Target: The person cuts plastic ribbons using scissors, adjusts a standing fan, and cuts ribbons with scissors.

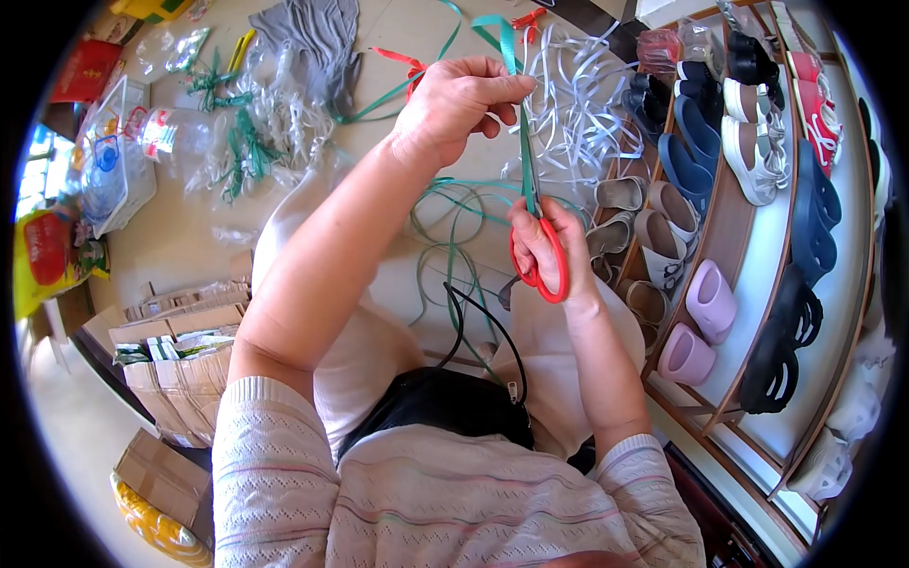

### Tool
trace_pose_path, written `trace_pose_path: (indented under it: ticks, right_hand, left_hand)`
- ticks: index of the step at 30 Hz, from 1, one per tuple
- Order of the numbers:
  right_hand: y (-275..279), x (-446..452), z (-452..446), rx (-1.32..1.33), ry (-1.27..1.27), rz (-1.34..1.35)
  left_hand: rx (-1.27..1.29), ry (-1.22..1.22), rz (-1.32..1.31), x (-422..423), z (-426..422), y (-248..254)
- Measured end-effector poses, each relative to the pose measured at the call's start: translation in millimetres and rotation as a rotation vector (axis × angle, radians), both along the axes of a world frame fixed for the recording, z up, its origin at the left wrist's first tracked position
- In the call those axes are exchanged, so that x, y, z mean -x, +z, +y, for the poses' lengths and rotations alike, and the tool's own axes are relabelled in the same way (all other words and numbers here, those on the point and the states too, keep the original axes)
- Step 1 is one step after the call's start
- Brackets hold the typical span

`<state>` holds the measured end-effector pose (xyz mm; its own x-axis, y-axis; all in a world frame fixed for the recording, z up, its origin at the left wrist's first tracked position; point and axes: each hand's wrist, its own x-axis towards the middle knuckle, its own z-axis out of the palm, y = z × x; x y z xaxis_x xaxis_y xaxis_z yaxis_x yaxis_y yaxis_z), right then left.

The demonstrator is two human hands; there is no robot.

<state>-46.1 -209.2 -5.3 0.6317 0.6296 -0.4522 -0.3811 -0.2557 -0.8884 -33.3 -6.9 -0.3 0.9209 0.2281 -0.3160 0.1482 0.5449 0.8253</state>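
My left hand [459, 106] is closed, pinching a green plastic strap [508, 47] between thumb and fingers. The strap's upper end loops over above that hand, and its lower part runs down toward my right hand [552, 237]. Wrapped in my right hand are red-handled scissors [562, 275], with their blades pointing up along the strap. Whether the blades are parted or touch the strap, I cannot tell. Below, loose coils of green strap [452, 241] lie on the floor between my knees.
A tangle of white straps [578, 104] lies ahead. To the right stands a shoe rack [748, 237] with several shoes. On the left are clear plastic bags [284, 114], a white basket [133, 180] holding bottles, and a cardboard box [180, 388]. A grey cloth [312, 43] lies farther off.
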Motion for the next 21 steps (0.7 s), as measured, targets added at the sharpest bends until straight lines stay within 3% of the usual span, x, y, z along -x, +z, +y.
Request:
trace_pose_path:
  ticks: [4,7,11,15,21]
  right_hand:
    - [4.4,-8.4,-4.6,-0.160,0.106,0.104]
    - [7.4,-15.8,-11.2,-0.129,0.156,0.083]
    - [14.9,-32.4,-22.2,0.088,0.246,0.092]
    - [18.0,-50.3,-34.5,0.309,0.264,0.064]
    - [12.4,-79.3,-59.0,0.224,-0.098,-0.168]
  left_hand:
    - [-0.015,0.047,-0.035,-2.5,10.1,-0.8]
    - [-0.131,0.206,-0.075,-1.6,22.5,1.4]
    - [-0.398,0.468,-0.152,-0.6,38.2,0.6]
    - [-0.485,0.596,-0.203,2.8,52.5,3.5]
    - [-0.507,0.650,-0.229,5.3,55.2,12.5]
